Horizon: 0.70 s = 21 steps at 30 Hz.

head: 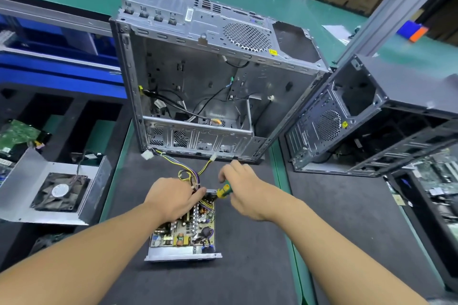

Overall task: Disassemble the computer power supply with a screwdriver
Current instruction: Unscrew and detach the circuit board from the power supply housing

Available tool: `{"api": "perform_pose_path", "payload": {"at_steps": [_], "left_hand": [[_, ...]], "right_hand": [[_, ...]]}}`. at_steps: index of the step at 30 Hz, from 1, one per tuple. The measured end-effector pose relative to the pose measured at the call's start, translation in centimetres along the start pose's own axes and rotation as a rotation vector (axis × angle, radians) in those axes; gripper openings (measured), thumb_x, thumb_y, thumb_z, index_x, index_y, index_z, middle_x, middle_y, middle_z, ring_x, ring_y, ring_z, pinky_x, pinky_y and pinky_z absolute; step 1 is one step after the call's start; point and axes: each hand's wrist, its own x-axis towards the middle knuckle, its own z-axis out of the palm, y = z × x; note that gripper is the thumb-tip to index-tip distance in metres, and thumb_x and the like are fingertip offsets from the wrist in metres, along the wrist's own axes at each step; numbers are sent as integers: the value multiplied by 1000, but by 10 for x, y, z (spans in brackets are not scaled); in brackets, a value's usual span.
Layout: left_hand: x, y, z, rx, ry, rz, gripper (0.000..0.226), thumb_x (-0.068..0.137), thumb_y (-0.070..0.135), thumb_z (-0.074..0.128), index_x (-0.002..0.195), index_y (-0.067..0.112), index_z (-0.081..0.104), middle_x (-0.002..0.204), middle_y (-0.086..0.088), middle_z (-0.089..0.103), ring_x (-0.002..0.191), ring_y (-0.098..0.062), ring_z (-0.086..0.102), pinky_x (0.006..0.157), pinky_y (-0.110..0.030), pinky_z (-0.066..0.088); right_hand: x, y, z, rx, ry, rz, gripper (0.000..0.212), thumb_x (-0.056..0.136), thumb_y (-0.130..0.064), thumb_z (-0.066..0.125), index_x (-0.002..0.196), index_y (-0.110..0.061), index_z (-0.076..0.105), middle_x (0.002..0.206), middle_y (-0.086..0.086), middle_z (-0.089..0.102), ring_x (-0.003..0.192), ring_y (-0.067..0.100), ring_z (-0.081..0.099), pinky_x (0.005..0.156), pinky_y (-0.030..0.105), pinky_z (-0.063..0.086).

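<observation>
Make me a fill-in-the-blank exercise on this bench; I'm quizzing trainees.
The right hand grips a green and yellow ____.
The left hand rests on the open power supply, in front of the silver computer ____.
The black fan lies to the ____ of the power supply.
Missing words: screwdriver; case; left.

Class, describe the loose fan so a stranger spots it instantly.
Start at the open silver case in the middle. Left of it a bent grey cover holds the fan. It alone is black and square, with a round white hub label.
</observation>
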Motion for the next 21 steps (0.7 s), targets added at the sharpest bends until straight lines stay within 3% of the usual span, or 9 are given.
{"api": "perform_pose_path", "payload": {"at_steps": [3,6,9,11,13,15,18,21], "left_hand": [[2,0,0,12,-3,22,77,94,64,5,54,14,48,51,2,49,51,-17,48,51,-30,33],[2,0,2,4,-2,25,76,96,63,8,54,13,48,51,1,50,53,-19,51,52,-31,35],[4,-2,6,10,10,26,77,96,63,8,49,13,44,47,2,49,50,-14,52,51,-29,39],[4,-2,8,26,21,26,78,95,63,8,46,13,42,44,2,48,46,-10,49,49,-27,38],[5,-3,8,50,21,29,79,94,64,9,43,13,41,42,2,47,43,-7,46,46,-26,35],[7,-3,8,78,16,29,78,95,64,11,45,13,43,43,2,48,44,-9,44,46,-27,31],[8,-3,11,95,22,18,77,94,64,9,53,14,51,45,2,48,47,-12,45,47,-28,29],[5,-3,12,99,39,18,78,92,65,6,48,14,46,44,2,48,43,-9,43,45,-29,26]], "right_hand": [[-2,0,4,-11,58,121,27,93,-26,50,116,-16,40,115,2,41,101,24,38,88,41,41],[-1,-6,7,-187,136,246,37,100,-54,33,101,-18,34,100,8,59,87,34,57,62,40,39],[0,-5,9,-226,175,133,28,103,-43,37,101,-15,36,95,8,61,80,35,59,56,37,33],[0,-1,5,-19,132,75,21,99,-25,49,114,-12,42,111,8,53,96,29,52,72,37,38],[-2,4,0,127,62,59,30,92,-11,52,120,-11,42,119,7,44,106,25,41,86,34,35],[-3,4,0,130,55,87,32,92,-17,53,121,-12,41,120,6,43,109,26,39,87,36,36],[1,-2,5,-26,135,186,38,99,-49,41,118,-16,39,113,7,53,98,29,50,70,41,38],[9,-5,3,-180,143,121,41,103,-45,33,126,-11,39,105,10,60,90,34,59,63,40,41]]}}
